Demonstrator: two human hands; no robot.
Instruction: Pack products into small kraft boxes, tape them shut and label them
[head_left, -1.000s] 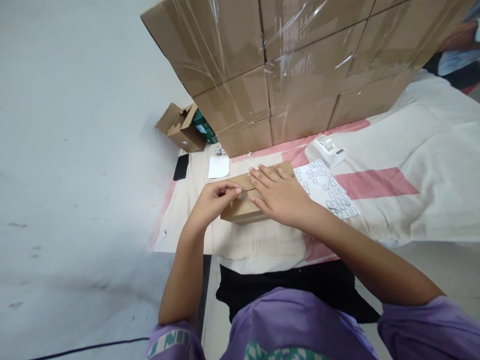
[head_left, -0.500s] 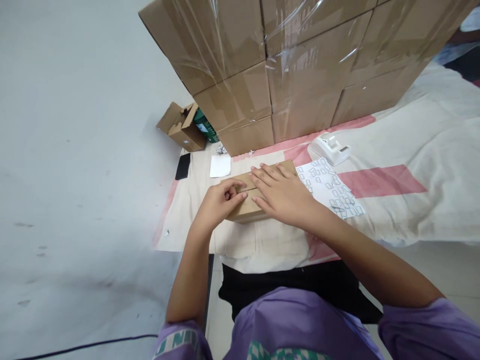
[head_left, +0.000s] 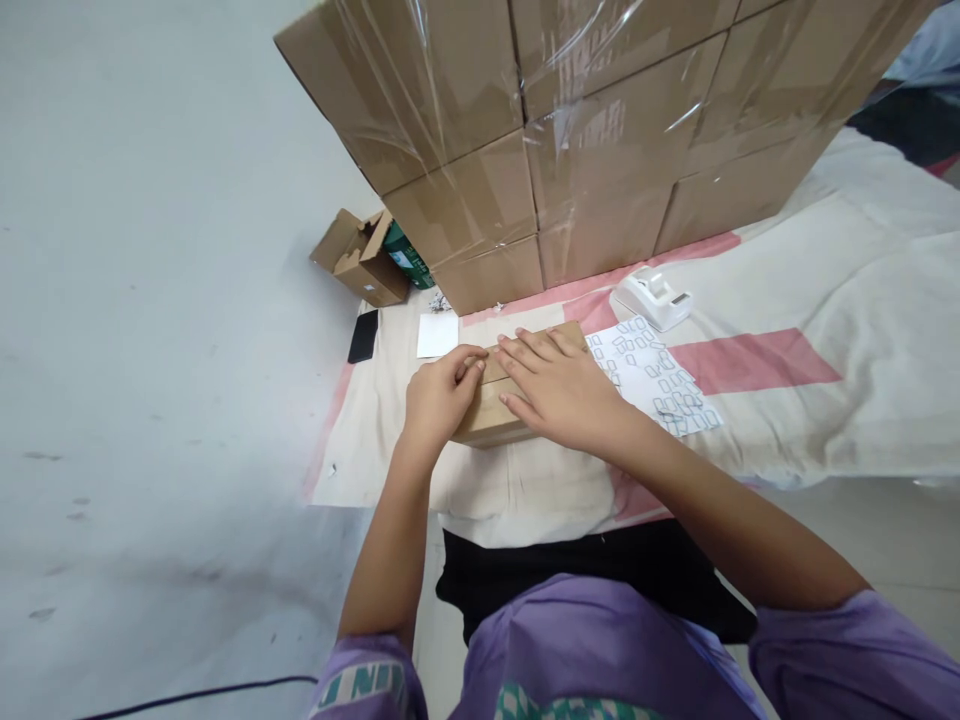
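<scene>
A small brown cardboard box lies on the cloth-covered table, its top flaps meeting along a lengthwise seam. My right hand rests flat on the top of it, palm down and fingers stretched out. At the box's left end is my left hand, thumb and forefinger pinched together by the seam. Whatever sits between those fingertips is too small to make out. Partly under the box's right side, a white sheet carries many small outlined stickers or drawn shapes.
A white tape dispenser stands behind the sheet. Large cartons wrapped in clear film rise at the back. To the left are a white paper pad, a black phone-like object, an open carton and a green box.
My left hand has shifted left along the box's top to its end, and its fingers have drawn closer together. My right hand stays flat on the box.
</scene>
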